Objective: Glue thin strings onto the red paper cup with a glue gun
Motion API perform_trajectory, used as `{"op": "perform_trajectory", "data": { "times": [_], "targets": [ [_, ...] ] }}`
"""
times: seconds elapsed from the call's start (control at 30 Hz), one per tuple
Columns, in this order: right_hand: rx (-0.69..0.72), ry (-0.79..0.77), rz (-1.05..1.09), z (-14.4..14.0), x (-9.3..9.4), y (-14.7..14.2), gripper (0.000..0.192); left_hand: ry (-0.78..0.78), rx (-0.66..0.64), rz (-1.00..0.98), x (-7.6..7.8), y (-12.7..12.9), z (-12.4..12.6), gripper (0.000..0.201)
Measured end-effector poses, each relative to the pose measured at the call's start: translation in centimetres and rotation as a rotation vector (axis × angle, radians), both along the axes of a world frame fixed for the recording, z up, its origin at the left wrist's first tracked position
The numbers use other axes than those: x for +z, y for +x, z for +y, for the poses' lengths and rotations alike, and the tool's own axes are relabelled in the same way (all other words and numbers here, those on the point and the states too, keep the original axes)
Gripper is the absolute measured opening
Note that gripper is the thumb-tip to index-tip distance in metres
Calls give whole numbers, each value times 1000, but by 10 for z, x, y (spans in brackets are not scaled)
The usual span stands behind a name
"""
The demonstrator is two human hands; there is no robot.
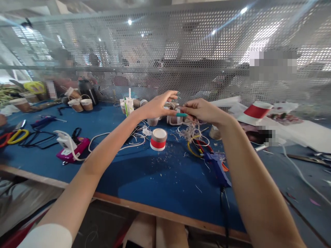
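My left hand point(160, 105) is raised over the middle of the table, thumb and fingers stretched apart with long green nails. Between them I see no held thing. Close on its right, my right hand point(199, 109) has its fingertips pinched together; whatever is in them is too small to make out. Several small cups point(174, 119) stand behind and below the hands, partly hidden. Nearer to me is a small upside-down cup point(158, 144) with a red band. A tangle of pale fibres point(192, 132) lies under my right hand.
A blue glue gun point(218, 168) and yellow-handled pliers point(193, 148) lie right of centre. At left are a magenta power strip point(73, 151) with a white cord, scissors point(17, 134) and brown cups point(76, 105). A perforated metal screen point(155, 51) borders the back. A red-banded white cup point(257, 112) stands right.
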State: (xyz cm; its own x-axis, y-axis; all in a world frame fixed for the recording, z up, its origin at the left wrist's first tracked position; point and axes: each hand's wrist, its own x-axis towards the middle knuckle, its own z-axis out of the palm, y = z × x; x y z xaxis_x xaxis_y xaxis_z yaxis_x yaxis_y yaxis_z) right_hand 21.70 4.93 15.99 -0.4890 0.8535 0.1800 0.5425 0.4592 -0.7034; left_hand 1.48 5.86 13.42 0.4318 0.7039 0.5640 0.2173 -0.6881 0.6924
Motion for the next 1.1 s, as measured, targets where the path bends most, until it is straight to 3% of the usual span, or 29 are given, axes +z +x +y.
{"op": "perform_trajectory", "data": {
  "times": [0.07, 0.2, 0.3, 0.53, 0.63, 0.83, 0.93, 1.0, 1.1],
  "targets": [
    [-3, -29, -19, -7, 3, -5, 39, -18, -42, 69, -6, 5, 3, 51],
    [-43, -50, -23, -11, 6, -5, 43, -72, -57, 163, -11, 6, 11, 8],
    [-79, -37, -27, -5, 3, -2, 42, -98, -46, 141, -10, 3, 13, 24],
    [-37, -21, 72, 5, -7, -2, 38, -138, -111, 211, -14, 4, 15, 27],
    [-117, 3, 233, 9, -7, 2, 38, -154, -107, 232, -17, 3, 20, 24],
    [-310, -45, 494, 22, -11, 8, 44, -352, -25, 169, -25, -17, 34, 30],
    [-406, -52, 551, 27, -14, 8, 43, -401, -57, 310, -26, -33, 41, 31],
    [-483, -57, 582, 29, -14, 11, 39, -472, -79, 507, -25, -43, 45, 28],
    [-582, -89, 609, 31, -12, 19, 20, -555, -61, 771, -25, -56, 50, 26]
  ]
}}
